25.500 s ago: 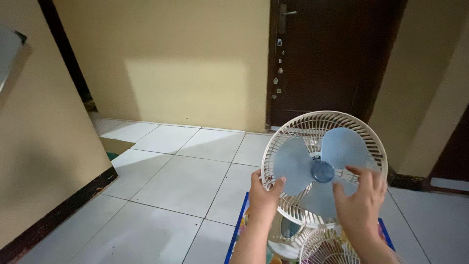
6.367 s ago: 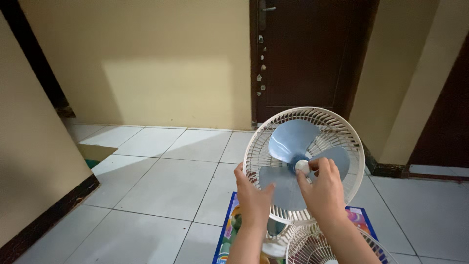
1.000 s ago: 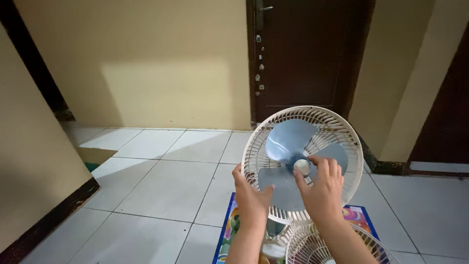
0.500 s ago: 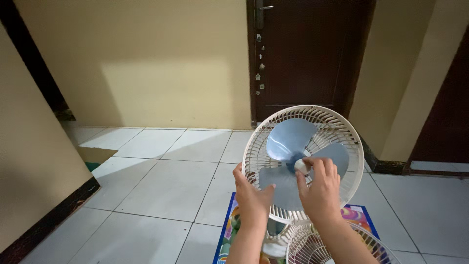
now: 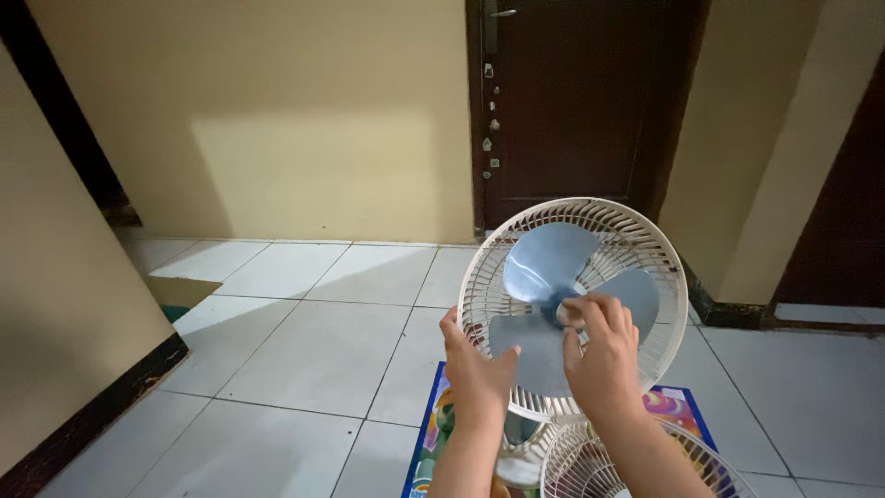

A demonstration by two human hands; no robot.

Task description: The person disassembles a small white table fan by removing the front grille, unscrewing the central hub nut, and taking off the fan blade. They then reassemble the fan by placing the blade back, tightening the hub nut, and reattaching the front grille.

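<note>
The fan guard (image 5: 573, 309) was a round white cage of thin radial ribs, held upright in front of the person, above a colourful mat (image 5: 433, 433) on the floor (image 5: 304, 350). Three pale blue blades (image 5: 544, 267), smooth and rounded, sat inside the cage around a darker blue hub (image 5: 556, 304).

The left hand (image 5: 475, 369) held the cage at its lower left rim, its grip clamped on the ribs with the thumb lying over the front. The right hand (image 5: 604, 355) was at the centre, its fingers (image 5: 590, 309) drawn together on a small pale cap (image 5: 570, 315) at the hub.

A second white ribbed guard (image 5: 636, 466) lay flat just below the first, partly cut off by the lower edge of the view.

The floor was laid in glossy pale square tiles. The mat had a blue border and a bright printed picture. Behind stood a plain cream wall (image 5: 277, 120) and a dark brown door (image 5: 581, 101) with small metal fittings along its left edge.
</note>
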